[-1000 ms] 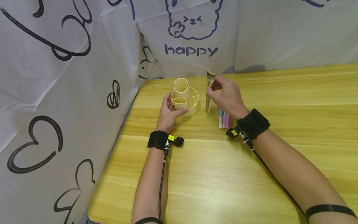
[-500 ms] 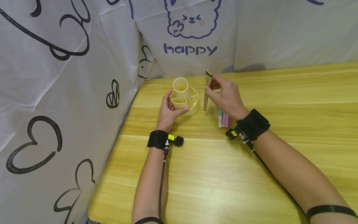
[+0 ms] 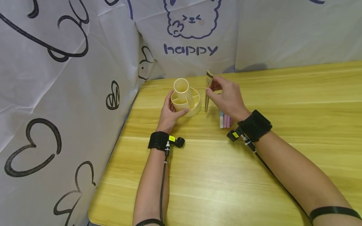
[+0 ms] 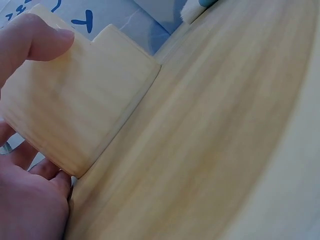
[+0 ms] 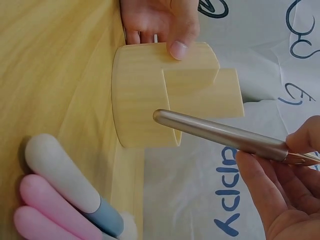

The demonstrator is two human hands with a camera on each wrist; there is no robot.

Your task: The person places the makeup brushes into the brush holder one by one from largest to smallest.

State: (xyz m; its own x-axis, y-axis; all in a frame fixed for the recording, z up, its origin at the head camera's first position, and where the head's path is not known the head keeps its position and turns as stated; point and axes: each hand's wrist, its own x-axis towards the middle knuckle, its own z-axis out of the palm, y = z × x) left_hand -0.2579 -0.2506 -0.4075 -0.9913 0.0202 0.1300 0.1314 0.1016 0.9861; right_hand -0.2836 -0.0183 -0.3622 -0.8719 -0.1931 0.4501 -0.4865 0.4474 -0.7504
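Note:
A cream round holder (image 3: 193, 110), with a tall tube and lower divided compartments, stands on the table. My left hand (image 3: 168, 117) grips its near left side, thumb on the front wall and fingers behind. Just right of the holder, my right hand (image 3: 229, 97) pinches a makeup brush (image 5: 220, 134) near its metal ferrule. That brush is upright, bristles up, its champagne-coloured handle hanging down beside the holder without visibly touching it. Beneath the right hand lie several brushes: one with a white and blue handle (image 5: 65, 172) and pink ones (image 5: 55, 205). Their far ends are partly hidden in the head view.
The wooden table (image 3: 198, 175) meets a white cloth (image 3: 254, 34) with drawings at the back and another along the left. A camera on a black strap (image 3: 255, 125) sits on the right wrist, with a cable along the forearm. The left wrist wears the same.
The brush in my right hand has shifted slightly left, a little nearer the holder. My left hand keeps its grip on the holder. The whole head view has drifted slightly.

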